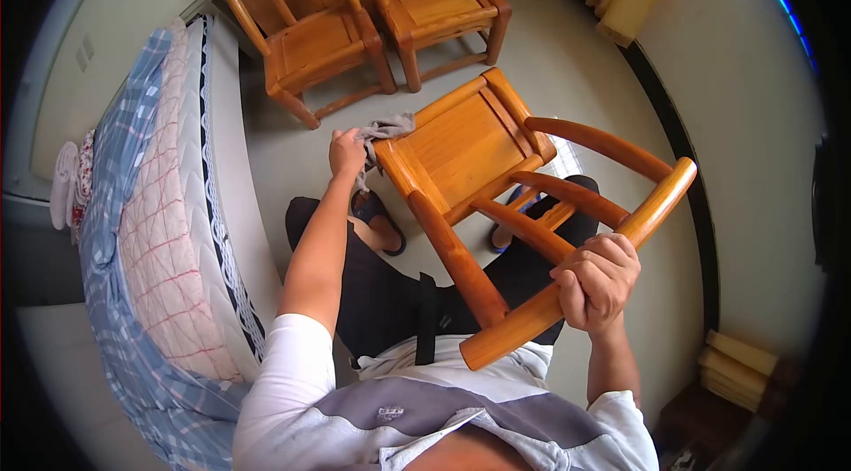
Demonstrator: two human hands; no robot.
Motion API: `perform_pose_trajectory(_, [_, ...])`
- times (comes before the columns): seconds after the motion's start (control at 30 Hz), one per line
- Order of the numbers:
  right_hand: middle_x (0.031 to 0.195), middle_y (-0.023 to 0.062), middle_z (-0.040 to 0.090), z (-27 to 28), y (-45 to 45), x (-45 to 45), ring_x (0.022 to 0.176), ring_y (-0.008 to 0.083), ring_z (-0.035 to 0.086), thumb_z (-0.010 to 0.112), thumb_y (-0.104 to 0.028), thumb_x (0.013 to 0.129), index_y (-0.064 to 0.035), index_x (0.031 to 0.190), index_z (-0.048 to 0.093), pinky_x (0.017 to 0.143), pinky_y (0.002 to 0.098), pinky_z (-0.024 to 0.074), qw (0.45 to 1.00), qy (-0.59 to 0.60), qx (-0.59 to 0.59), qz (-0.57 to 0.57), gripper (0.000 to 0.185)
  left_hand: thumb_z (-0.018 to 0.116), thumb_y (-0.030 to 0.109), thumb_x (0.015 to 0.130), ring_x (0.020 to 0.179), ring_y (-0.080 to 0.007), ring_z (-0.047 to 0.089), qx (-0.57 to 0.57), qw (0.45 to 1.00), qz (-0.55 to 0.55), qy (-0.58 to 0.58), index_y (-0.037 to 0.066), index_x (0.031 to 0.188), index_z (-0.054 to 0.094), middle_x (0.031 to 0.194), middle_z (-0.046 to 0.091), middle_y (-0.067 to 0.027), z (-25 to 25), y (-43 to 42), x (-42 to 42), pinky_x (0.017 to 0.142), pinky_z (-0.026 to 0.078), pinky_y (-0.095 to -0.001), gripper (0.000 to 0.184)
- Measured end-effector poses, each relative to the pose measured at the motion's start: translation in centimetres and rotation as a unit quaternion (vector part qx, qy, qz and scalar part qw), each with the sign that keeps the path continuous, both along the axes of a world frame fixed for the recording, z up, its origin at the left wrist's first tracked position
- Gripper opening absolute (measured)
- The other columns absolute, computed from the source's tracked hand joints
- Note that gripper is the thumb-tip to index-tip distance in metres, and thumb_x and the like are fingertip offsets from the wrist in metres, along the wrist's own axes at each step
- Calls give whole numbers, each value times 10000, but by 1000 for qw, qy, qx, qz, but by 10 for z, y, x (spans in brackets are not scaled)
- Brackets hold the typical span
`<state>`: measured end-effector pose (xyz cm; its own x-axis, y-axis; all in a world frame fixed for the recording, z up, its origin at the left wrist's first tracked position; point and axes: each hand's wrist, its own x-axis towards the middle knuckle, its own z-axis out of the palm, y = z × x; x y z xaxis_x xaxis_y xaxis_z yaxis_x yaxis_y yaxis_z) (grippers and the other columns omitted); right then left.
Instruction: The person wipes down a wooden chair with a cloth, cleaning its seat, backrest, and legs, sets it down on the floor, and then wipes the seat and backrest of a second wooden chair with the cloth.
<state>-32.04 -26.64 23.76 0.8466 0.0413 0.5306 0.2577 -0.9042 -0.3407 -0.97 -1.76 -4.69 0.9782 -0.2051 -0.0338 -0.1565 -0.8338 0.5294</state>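
Observation:
A small wooden chair stands tilted between my legs, its backrest leaning toward me. My right hand is wrapped round the top rail of that backrest. At the left side of the seat, my left hand grips a grey cloth. Part of the cloth lies against the seat's corner and another part hangs below my fingers. The chair's legs are mostly hidden under the seat.
Two similar wooden chairs stand ahead. A bed with a blue checked quilt runs along the left. A pale wall with a dark skirting strip is on the right, with yellow stacked items low down.

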Motion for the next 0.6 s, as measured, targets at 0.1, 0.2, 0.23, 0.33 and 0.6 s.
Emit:
perform_pose_trajectory(0.1, [573,27,574,-4,4,5,569,201,552,620,-80,602,-90,563,514,614,315,435,1000,-12,11,-2,113,587,208,855,1085,-362,564,-191,960,177,106,19,1121,626,1171,590,-220,-11,13,8,946,430,-390,329])
perform_pose_trajectory(0.2, [572,27,574,-5,9,9,560,202,549,616,-79,606,-90,564,520,612,316,436,999,-24,22,0,106,523,190,878,1117,-364,558,-134,976,107,136,-63,1169,548,1190,571,-273,-25,12,2,925,440,-388,386])
perform_pose_trajectory(0.23, [571,27,573,-5,11,11,556,203,548,615,-80,608,-89,565,523,612,316,437,999,-29,25,-1,102,504,160,871,1112,-366,561,-141,972,115,146,-82,1155,537,1176,575,-278,-22,13,-6,904,449,-383,375])
perform_pose_trajectory(0.33, [564,31,565,-6,16,14,550,207,548,619,-80,605,-86,564,522,605,318,435,999,-38,33,-6,105,512,140,854,1084,-340,581,-148,961,140,187,-78,1123,563,1152,594,-259,7,9,-34,889,456,-379,350])
perform_pose_trajectory(0.6, [512,35,492,-3,27,30,512,203,504,627,-71,625,-85,546,486,560,319,402,996,-86,17,-10,162,526,143,880,868,-188,618,-42,900,-31,432,-89,1019,629,940,662,-120,19,12,-69,769,475,-316,290])
